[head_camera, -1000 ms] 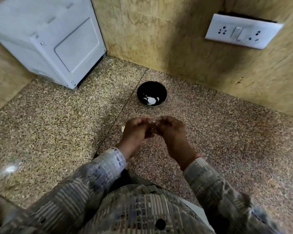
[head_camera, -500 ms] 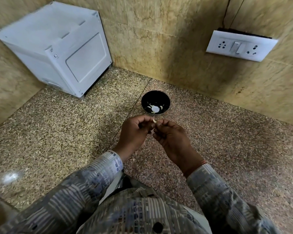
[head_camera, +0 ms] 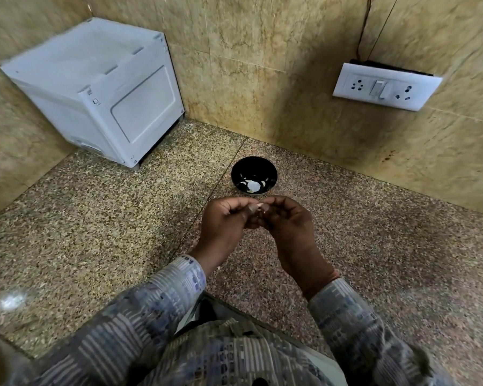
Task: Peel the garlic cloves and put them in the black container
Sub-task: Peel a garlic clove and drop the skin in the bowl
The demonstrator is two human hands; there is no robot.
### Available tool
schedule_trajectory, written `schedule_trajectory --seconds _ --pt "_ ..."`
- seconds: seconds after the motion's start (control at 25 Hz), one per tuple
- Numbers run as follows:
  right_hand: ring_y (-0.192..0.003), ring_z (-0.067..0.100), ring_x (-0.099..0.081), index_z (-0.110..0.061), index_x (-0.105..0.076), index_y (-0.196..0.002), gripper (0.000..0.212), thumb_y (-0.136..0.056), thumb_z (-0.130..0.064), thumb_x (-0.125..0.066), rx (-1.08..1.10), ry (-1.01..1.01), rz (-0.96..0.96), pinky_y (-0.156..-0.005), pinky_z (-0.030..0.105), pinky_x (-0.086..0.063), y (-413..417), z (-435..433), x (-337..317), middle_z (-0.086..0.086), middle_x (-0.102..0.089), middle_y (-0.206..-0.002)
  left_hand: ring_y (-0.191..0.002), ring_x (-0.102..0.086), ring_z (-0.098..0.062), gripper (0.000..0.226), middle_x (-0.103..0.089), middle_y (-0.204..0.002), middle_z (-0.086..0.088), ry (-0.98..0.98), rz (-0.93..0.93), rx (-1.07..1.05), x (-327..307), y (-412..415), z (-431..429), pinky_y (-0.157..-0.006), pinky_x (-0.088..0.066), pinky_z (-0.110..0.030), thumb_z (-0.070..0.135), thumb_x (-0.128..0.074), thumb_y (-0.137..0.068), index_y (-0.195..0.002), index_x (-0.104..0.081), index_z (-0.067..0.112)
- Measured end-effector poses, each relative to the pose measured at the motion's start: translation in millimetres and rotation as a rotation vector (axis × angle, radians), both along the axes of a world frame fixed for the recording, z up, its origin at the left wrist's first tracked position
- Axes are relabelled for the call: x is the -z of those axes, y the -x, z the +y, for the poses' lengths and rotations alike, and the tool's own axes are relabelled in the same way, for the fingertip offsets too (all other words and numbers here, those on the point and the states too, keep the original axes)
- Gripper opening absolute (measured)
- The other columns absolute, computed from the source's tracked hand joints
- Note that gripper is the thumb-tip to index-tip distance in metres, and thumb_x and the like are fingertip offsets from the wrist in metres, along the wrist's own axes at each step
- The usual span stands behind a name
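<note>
Both hands are held together over the speckled brown granite tabletop (head_camera: 95, 232). The left hand (head_camera: 226, 224) and right hand (head_camera: 287, 227) meet at the fingertips, their curled fingers (head_camera: 236, 208) pinching a small pale garlic clove (head_camera: 263, 209) between them; whether it is peeled is too small to tell. Just beyond the hands, apart from them, a round black container (head_camera: 253, 165) stands on the tabletop with several pale peeled cloves (head_camera: 253, 186) lying in its bottom. A white boxy appliance (head_camera: 95, 93) sits in the far left corner, and a white socket plate (head_camera: 382, 87) hangs on the right wall.
</note>
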State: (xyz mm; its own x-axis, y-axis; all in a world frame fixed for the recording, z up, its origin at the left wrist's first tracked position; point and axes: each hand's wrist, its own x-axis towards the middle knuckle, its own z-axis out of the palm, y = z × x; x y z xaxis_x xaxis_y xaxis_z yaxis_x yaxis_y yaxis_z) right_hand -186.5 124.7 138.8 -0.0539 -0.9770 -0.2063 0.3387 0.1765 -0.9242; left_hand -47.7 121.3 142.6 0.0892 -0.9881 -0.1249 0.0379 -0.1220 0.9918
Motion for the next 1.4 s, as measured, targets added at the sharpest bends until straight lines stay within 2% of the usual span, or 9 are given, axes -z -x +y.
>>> schedule_trajectory --seconds 0.2,0.4,0.68,0.76,0.92,1.04,1.16,1.24,1.4 --pt "-0.084 0.026 -0.070 0.000 -0.065 -0.106 0.012 -0.098 0.007 -0.058 -0.021 0.113 0.192 -0.078 0.044 -0.059 6.2 1.7 -3.4 0.019 -0.075 -0.096 -0.076 -0.074 -0.028 0.015 -0.077 -0.091 -0.021 -0.106 0.207 0.042 -11.4 5.9 2.6 -0.074 -0.063 -0.043 0.004 -0.061 -0.100 -0.097 -0.076 0.001" --pt "-0.090 0.030 -0.070 0.002 -0.066 -0.113 0.020 -0.098 0.010 -0.056 -0.054 0.095 0.051 -0.078 0.039 -0.060 19.1 0.3 -10.7 0.029 -0.072 -0.107 -0.079 -0.074 -0.031 0.017 -0.077 -0.091 -0.022 -0.096 0.231 0.053 -14.1 10.7 3.7 -0.076 -0.062 -0.042 0.006 -0.060 -0.102 -0.099 -0.075 -0.001" --pt "-0.096 0.027 -0.075 0.001 -0.073 -0.110 0.019 -0.096 0.007 -0.061 -0.130 -0.024 0.054 -0.090 0.038 -0.061 21.3 -3.9 -5.8 0.020 -0.077 -0.101 -0.083 -0.076 -0.033 0.014 -0.078 -0.090 -0.020 -0.162 0.147 -0.065 -1.9 15.0 -0.2 -0.075 -0.064 -0.039 0.010 -0.068 -0.098 -0.097 -0.077 -0.001" --pt "-0.093 0.021 -0.076 -0.007 -0.077 -0.107 0.020 -0.090 0.003 -0.071 -0.149 -0.035 0.182 -0.085 0.032 -0.061 17.3 -5.5 -0.7 0.012 -0.079 -0.097 -0.083 -0.077 -0.032 0.013 -0.078 -0.088 -0.018 -0.229 0.132 -0.104 5.7 12.5 -3.2 -0.075 -0.064 -0.041 0.011 -0.069 -0.097 -0.095 -0.077 0.000" --pt "-0.077 0.005 -0.072 -0.022 -0.082 -0.102 0.022 -0.081 -0.014 -0.084 -0.151 0.000 0.727 -0.071 0.022 -0.056 5.3 -11.5 23.6 -0.008 -0.078 -0.086 -0.075 -0.077 -0.027 0.014 -0.078 -0.082 -0.015 -0.402 0.120 -0.162 27.7 5.7 -9.4 -0.072 -0.065 -0.040 0.012 -0.069 -0.097 -0.091 -0.076 0.001" --pt "-0.077 0.005 -0.069 -0.022 -0.083 -0.097 0.015 -0.082 -0.019 -0.083 -0.213 -0.019 0.898 -0.070 0.020 -0.051 -2.1 -17.0 46.5 -0.010 -0.077 -0.086 -0.074 -0.077 -0.028 0.015 -0.077 -0.087 -0.020 -0.504 0.130 -0.168 56.1 2.4 -11.1 -0.073 -0.065 -0.042 0.011 -0.068 -0.097 -0.093 -0.076 -0.001" --pt "-0.080 0.008 -0.071 -0.025 -0.085 -0.093 0.011 -0.086 -0.020 -0.078 -0.279 -0.083 0.977 -0.072 0.022 -0.051 -5.6 -19.6 74.5 -0.004 -0.080 -0.087 -0.077 -0.077 -0.033 0.014 -0.077 -0.090 -0.021 -0.623 0.113 -0.168 91.2 -1.3 -16.1 -0.075 -0.065 -0.048 0.011 -0.064 -0.098 -0.096 -0.074 0.001" --pt "-0.082 0.011 -0.072 -0.025 -0.085 -0.092 0.010 -0.086 -0.021 -0.078 -0.305 -0.236 0.944 -0.075 0.023 -0.054 -6.2 -23.2 99.2 -0.002 -0.080 -0.087 -0.070 -0.077 -0.031 0.017 -0.077 -0.087 -0.022 -0.690 0.086 -0.164 112.8 -2.3 -21.6 -0.065 -0.064 -0.043 0.013 -0.062 -0.100 -0.092 -0.072 0.001" --pt "-0.078 0.013 -0.075 -0.029 -0.083 -0.086 0.008 -0.080 -0.027 -0.078 -0.282 -0.425 0.864 -0.079 0.040 -0.063 -8.7 -34.1 144.2 -0.007 -0.078 -0.077 -0.066 -0.076 -0.033 0.020 -0.076 -0.081 -0.021 -0.776 0.038 -0.123 142.1 0.4 -40.6 -0.057 -0.061 -0.041 0.012 -0.059 -0.101 -0.093 -0.071 -0.003"
